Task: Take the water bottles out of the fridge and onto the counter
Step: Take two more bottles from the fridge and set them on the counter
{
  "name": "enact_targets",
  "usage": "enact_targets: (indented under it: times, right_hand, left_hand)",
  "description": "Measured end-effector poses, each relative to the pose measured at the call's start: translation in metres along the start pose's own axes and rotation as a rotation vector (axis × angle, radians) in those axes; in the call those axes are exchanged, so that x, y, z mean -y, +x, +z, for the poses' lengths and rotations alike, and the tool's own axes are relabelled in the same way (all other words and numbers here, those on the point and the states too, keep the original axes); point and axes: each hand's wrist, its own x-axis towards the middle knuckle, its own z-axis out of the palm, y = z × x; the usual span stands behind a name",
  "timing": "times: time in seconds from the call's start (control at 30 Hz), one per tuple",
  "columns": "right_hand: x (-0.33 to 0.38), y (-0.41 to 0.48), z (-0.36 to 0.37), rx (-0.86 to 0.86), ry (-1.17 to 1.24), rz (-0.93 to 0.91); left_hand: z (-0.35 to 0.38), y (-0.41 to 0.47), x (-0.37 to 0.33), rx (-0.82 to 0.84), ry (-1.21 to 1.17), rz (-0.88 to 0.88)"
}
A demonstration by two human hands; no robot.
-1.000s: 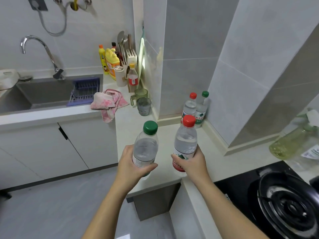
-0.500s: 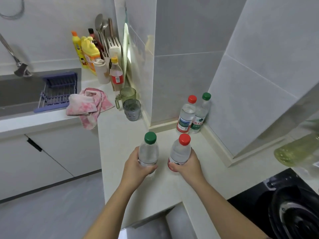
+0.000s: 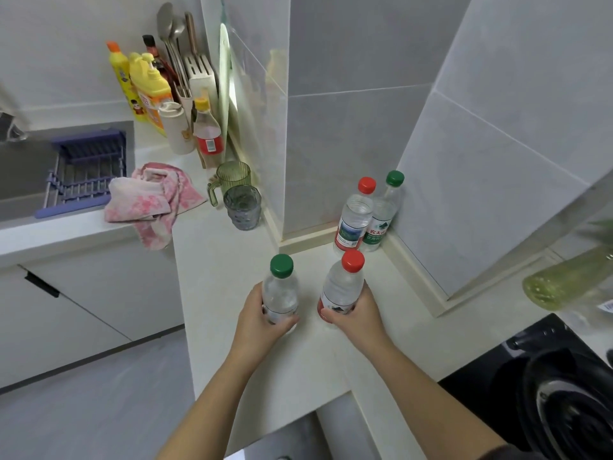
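the green-capped bottle (image 3: pixel 384 214) in the corner reads "农夫山" on its label; other labels too blurred.

Clear plastic bottles (image 3: pixel 280 295), glossy tile wall (image 3: pixel 348 127), matt counter (image 3: pixel 219 277).

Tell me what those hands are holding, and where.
The left hand holds the green-capped bottle around its lower body; the right hand holds the red-capped bottle around its label.

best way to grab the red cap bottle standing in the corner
Wrap the clear body above the label of the corner red-cap bottle, coming from its open front left: it stands upright, with the corner green-cap bottle against its right and the wall behind.
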Motion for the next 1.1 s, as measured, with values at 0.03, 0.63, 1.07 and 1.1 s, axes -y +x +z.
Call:
enact_targets:
  times: [0.03, 0.63, 1.07, 1.1]
  right_hand:
    - [-0.002, -0.003, 0.003, -0.025, -0.027, 0.005]
    - [-0.011, 0.054, 0.018, -0.192, -0.014, 0.080]
    - [-0.018, 0.087, 0.040, -0.282, 0.089, 0.107]
    - [-0.018, 0.090, 0.042, -0.284, 0.097, 0.110]
  left_hand:
    - [0.001, -0.002, 0.003, -0.005, 0.025, 0.002]
    - [0.031, 0.062, 0.003, -0.083, 0.036, -0.084]
    - [0.052, 0.084, -0.002, -0.190, 0.051, -0.097]
    - [0.052, 0.086, -0.003, -0.194, 0.049, -0.105]
